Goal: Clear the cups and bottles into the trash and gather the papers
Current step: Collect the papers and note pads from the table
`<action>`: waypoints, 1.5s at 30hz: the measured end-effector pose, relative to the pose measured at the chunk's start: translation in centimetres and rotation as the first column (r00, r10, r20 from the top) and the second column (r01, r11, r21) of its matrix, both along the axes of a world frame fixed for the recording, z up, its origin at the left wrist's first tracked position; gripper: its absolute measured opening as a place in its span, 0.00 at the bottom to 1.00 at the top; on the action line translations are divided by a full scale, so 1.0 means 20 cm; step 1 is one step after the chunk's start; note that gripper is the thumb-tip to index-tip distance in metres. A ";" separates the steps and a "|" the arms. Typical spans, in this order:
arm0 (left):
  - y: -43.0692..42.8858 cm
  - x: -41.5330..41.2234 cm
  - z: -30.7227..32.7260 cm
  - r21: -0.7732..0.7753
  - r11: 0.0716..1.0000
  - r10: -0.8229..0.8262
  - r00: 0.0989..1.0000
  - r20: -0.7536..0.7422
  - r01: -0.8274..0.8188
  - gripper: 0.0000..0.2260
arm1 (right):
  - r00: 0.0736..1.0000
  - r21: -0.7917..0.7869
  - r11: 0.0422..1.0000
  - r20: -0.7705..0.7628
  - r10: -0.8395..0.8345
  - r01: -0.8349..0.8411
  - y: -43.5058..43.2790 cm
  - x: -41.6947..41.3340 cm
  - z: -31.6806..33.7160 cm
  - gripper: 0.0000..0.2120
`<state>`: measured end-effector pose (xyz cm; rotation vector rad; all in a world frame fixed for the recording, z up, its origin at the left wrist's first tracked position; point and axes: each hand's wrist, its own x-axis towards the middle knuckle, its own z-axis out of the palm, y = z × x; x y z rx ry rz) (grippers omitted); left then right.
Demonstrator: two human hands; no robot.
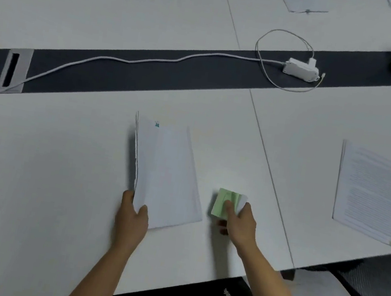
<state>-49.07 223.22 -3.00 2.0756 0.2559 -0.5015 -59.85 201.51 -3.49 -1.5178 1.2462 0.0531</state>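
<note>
While the left hand (131, 217) grips the paper stack (165, 173), right hand (238, 221) pinches green notes (222, 202)

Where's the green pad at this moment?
Head view, lower centre-right: the green pad is pinched by the right hand over the near table, just right of the paper stack that the left hand grips.

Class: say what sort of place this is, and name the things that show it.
Probably an office meeting room: long white tables flanking a dark cable channel, a power strip and printed papers.
</note>
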 end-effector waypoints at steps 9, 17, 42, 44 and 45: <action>-0.07 -0.28 0.60 -0.312 0.939 -0.095 0.981 0.167 0.144 0.13 | 0.831 0.054 0.927 0.425 -0.358 0.372 0.14 -0.66 0.77 0.10; -0.48 -0.72 0.88 -0.488 0.730 -0.429 0.876 0.220 0.479 0.15 | 0.596 -0.075 0.659 0.510 -0.620 0.749 0.24 -1.45 1.07 0.10; -1.65 -2.80 0.93 -0.431 0.531 -0.702 0.663 0.258 0.730 0.15 | 0.296 0.093 0.387 0.491 -0.819 0.917 -0.44 -3.54 0.83 0.11; -1.79 -2.87 0.89 -0.432 0.536 -0.708 0.665 0.237 0.725 0.16 | 0.319 0.088 0.406 0.479 -0.818 0.909 -0.61 -3.61 0.79 0.12; -1.87 -2.91 0.86 -0.433 0.539 -0.712 0.665 0.224 0.723 0.16 | 0.332 0.083 0.415 0.468 -0.819 0.906 -0.71 -3.63 0.77 0.12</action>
